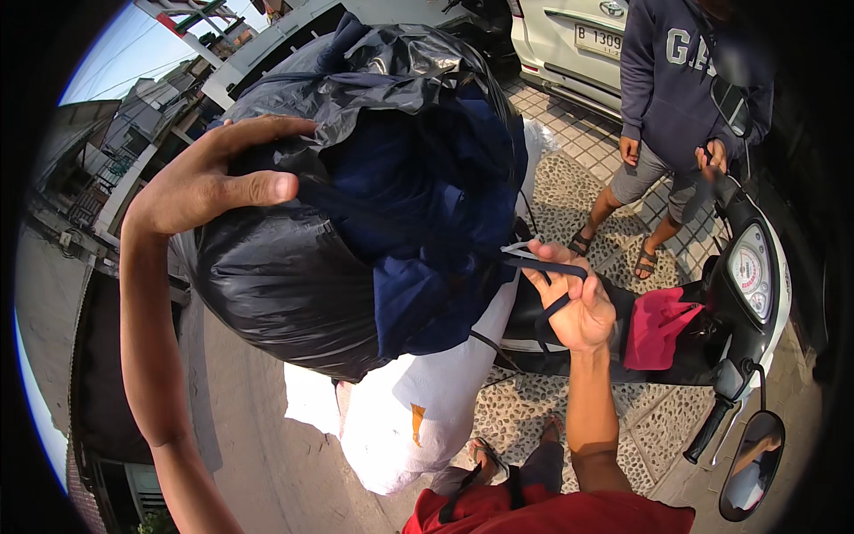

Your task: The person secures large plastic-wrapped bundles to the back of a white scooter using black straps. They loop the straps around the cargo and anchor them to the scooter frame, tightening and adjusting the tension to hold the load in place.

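Observation:
A large black plastic bag (276, 285) stuffed with dark blue cloth (409, 240) bulges in front of me, its top torn or open. My left hand (213, 173) lies against its left upper side, thumb and fingers spread over the plastic. On the right, my right hand (574, 298) is closed around a dark blue cloth strap (543, 266), which stretches towards the bag. A thin pale strip (518, 248) shows beside these fingers. Beneath the bag is a long, full white sack (400, 427) with a small orange mark.
The load sits across the seat of a parked scooter; its dashboard (750, 271) and mirror (753, 465) are at right. A pink-red cloth or bag (656, 327) hangs near its handlebar. Another person (667, 98) in a dark hoodie stands beyond, near a white car (565, 53).

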Tool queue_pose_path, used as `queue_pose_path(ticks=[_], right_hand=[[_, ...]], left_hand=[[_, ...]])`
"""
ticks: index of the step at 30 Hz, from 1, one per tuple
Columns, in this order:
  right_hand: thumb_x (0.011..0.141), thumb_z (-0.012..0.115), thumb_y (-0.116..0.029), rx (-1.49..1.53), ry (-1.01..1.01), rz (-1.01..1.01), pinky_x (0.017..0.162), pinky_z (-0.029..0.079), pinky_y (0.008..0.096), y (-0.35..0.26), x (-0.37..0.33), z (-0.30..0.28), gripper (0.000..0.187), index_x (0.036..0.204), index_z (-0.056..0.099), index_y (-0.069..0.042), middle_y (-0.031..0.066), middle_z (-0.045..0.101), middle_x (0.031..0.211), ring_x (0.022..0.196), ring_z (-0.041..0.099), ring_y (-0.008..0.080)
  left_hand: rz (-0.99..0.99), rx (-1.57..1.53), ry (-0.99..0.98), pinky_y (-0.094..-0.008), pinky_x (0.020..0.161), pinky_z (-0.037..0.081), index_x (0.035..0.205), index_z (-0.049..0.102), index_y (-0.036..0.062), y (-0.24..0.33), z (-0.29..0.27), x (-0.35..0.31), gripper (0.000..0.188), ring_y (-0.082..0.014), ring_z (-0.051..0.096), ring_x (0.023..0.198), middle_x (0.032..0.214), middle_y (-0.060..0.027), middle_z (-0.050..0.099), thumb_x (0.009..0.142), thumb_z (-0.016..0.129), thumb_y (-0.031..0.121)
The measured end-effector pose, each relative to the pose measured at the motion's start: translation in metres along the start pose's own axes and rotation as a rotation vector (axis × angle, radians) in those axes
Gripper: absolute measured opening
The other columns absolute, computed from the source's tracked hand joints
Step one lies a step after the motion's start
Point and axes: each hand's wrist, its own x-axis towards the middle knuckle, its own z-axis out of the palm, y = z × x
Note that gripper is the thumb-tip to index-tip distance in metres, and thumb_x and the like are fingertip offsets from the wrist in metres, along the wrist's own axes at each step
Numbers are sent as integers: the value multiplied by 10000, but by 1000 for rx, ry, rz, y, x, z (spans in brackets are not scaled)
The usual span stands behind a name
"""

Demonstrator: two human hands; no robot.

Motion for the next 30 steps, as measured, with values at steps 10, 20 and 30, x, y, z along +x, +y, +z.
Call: queue_pose_path(ticks=[10,20,30], right_hand=[[988,520,-279,-319,52,-117,892,440,351,52,-14,2,317,829,610,-20,151,661,994,1127,555,277],[888,658,-231,-1205,36,-393,987,383,438,4,-2,55,273,760,597,3,213,564,1271,1155,497,354],[831,684,54,-643,475,-13,742,514,213,56,27,33,200,1019,616,39,75,630,955,894,618,107]], left_hand=[[175,410,490,-414,984,446,1124,633,13,90,65,-1,622,-289,581,1121,1080,-122,613,639,866,326],[524,724,87,-368,751,463,803,679,-4,119,111,59,76,-253,585,848,868,-83,605,732,701,14],[21,23,-234,-275,589,521,926,718,-61,136,101,99,226,-165,636,597,763,-125,688,756,655,74]])
